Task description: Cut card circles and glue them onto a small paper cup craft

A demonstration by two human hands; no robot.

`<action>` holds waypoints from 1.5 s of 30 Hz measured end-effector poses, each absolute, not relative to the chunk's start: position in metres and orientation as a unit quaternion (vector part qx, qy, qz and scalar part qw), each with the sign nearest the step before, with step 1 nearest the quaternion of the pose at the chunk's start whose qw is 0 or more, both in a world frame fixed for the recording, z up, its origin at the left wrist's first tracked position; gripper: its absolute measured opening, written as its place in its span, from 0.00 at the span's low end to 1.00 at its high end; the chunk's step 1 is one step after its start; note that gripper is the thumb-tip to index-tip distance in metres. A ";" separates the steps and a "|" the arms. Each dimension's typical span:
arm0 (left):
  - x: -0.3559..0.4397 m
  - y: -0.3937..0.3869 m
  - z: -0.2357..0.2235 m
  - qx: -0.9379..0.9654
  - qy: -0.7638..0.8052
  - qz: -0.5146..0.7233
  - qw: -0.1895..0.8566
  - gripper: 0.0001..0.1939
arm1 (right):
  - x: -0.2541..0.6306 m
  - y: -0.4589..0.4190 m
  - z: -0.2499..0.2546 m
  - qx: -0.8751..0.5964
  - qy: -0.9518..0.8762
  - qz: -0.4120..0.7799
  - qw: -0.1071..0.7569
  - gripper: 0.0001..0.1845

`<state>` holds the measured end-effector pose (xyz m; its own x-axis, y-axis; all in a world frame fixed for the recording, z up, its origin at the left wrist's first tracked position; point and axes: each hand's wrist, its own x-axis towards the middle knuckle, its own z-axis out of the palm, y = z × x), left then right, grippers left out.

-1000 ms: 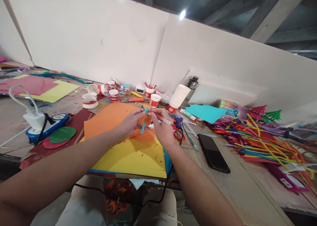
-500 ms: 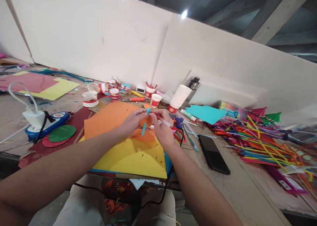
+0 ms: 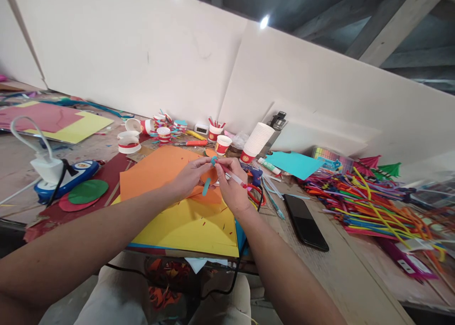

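Note:
My left hand (image 3: 190,175) is closed, its fingertips pinching the upper end of a narrow blue paper strip (image 3: 206,186). The strip's lower end hangs free in front of an orange round piece (image 3: 204,177). My right hand (image 3: 232,185) meets the left at the strip's top, closed around a slim pen-like stick (image 3: 232,175), pinkish-red at the tip and pale further back. The strip's top bends at the stick's tip. Below the hands lie orange paper (image 3: 152,166) and yellow paper (image 3: 185,230) with small dark red scraps.
A stack of paper cups (image 3: 258,142) and single cups (image 3: 222,144) stand behind. To the right lie a phone (image 3: 306,223), a glue gun (image 3: 256,177) with a black cable, and many pipe cleaners (image 3: 362,201). A blue power strip (image 3: 67,180) sits left.
The strip's upper end, which stood up above my fingertips, is now bent over at the stick's tip. My hands stay in nearly the same place.

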<state>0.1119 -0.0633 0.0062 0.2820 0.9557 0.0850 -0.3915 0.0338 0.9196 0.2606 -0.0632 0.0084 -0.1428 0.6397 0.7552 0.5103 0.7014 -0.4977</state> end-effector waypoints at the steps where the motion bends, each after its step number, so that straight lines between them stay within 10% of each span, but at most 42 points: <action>1: 0.112 -0.063 0.006 0.465 0.302 0.516 0.653 0.20 | 0.261 -0.063 0.008 -0.381 -0.755 0.061 0.531 0.06; 45: 0.114 -0.063 0.000 0.464 0.307 0.511 0.656 0.20 | 0.260 -0.063 0.007 -0.400 -0.757 0.058 0.514 0.07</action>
